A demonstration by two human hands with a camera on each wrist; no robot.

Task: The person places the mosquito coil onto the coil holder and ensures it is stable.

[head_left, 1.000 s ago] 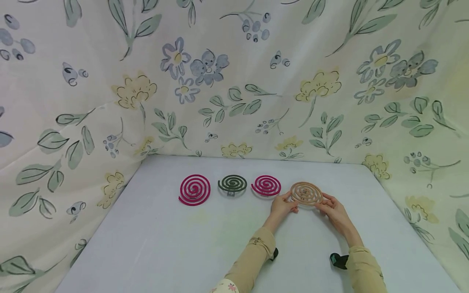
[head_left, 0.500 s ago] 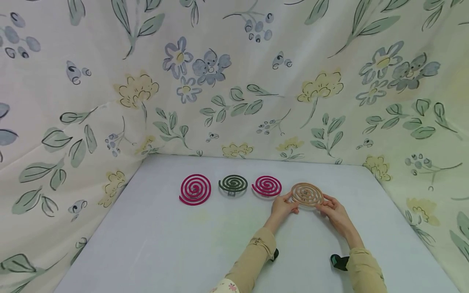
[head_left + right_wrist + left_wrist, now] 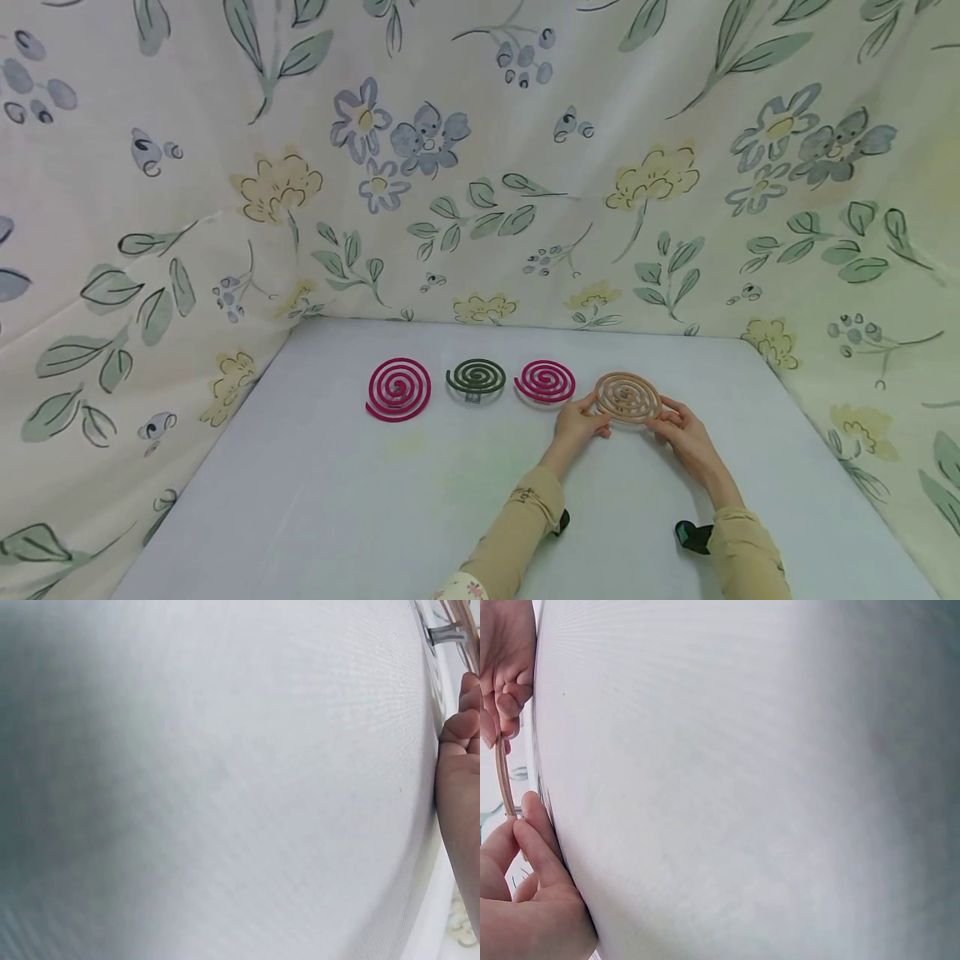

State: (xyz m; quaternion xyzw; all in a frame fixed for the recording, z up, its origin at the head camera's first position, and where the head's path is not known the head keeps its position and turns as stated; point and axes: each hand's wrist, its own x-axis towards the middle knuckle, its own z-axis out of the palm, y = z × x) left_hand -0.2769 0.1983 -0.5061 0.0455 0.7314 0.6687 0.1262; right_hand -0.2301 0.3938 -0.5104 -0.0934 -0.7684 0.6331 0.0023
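A tan mosquito coil point(image 3: 627, 397) is held nearly level at the right of the row in the head view. My left hand point(image 3: 576, 425) pinches its left edge between thumb and fingers, while my right hand point(image 3: 684, 435) pinches the right edge. Edge-on in the left wrist view, the coil point(image 3: 503, 776) spans the gap between both hands. A small metal stand point(image 3: 448, 633) shows beneath it in the right wrist view; whether the coil is fixed on the stand cannot be told. Most of the right hand's fingers are cut off in that view.
Left of the held coil, a pink coil point(image 3: 545, 382), a dark green coil point(image 3: 476, 377) and another pink coil point(image 3: 399, 389) stand in a row on the white table point(image 3: 360, 508). A floral cloth point(image 3: 480, 250) hangs behind and along the sides.
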